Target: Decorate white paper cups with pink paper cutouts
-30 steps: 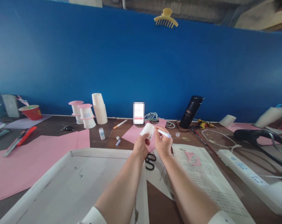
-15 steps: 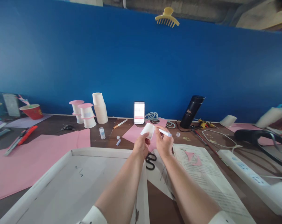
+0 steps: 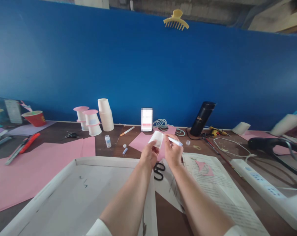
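Left hand [image 3: 149, 154] of the person pinches a small white, cup-shaped paper piece [image 3: 157, 138] between thumb and fingers, tilted above the tabletop [image 3: 165, 209], midway along its far edge. Right hand [image 3: 173, 153] is closed around a slim white pen with a blue end [image 3: 176, 141], its other end pointing toward the paper piece; whether the two touch, I cannot tell. Beneath both hands lies a flat pink paper sheet [image 3: 140, 140]. Just nearer, a pair of black-handled scissors [image 3: 160, 171] lies beside the right rim of a shallow white rectangular tray [image 3: 109, 160]. Right of the scissors, a printed white paper sheet [image 3: 227, 193] carries pink paper scraps [image 3: 204, 167]. Toward the tabletop's far edge, a tall stack of white paper cups [image 3: 106, 119] stands left of the hands, next to white cups joined with pink discs [image 3: 92, 123]; a black cylindrical flask [image 3: 202, 118] leans to the right, near the blue upright panel [image 3: 128, 65].
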`<state>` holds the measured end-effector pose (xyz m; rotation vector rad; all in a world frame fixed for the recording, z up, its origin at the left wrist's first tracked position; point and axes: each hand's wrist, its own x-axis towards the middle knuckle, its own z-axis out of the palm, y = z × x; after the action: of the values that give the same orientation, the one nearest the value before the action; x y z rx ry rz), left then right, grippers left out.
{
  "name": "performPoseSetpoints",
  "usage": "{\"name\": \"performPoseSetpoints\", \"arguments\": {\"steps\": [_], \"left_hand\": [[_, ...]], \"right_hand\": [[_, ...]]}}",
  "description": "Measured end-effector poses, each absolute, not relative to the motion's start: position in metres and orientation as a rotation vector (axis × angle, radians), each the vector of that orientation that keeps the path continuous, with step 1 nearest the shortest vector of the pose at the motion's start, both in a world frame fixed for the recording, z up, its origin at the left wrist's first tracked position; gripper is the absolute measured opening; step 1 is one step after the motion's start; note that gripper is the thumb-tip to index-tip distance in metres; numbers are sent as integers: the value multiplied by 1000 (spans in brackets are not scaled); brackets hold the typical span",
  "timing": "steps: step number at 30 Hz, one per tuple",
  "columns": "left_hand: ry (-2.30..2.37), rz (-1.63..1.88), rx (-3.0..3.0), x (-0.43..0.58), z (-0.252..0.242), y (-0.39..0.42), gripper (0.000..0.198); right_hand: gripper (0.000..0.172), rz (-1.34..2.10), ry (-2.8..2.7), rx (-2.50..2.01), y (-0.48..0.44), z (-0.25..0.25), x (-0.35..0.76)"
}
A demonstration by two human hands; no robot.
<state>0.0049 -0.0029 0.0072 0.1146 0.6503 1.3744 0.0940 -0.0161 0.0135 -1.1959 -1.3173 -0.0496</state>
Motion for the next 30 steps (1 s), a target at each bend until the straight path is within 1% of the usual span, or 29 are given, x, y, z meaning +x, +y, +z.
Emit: {"name": "performPoseSetpoints", "arguments": {"steps": [4,15,30], "left_hand": [[641,1353,93,4,8,-4,8],[628,1356,100,5,9,-4,7],[614,1367,99,4,9,-4,8]], "right_hand": [[26,-95,-1266,-1166,-14,13,95],[31,-99,-1368,-1200,-13,12,97],[30,-153,-1424,-1264,-14,11,96]]}}
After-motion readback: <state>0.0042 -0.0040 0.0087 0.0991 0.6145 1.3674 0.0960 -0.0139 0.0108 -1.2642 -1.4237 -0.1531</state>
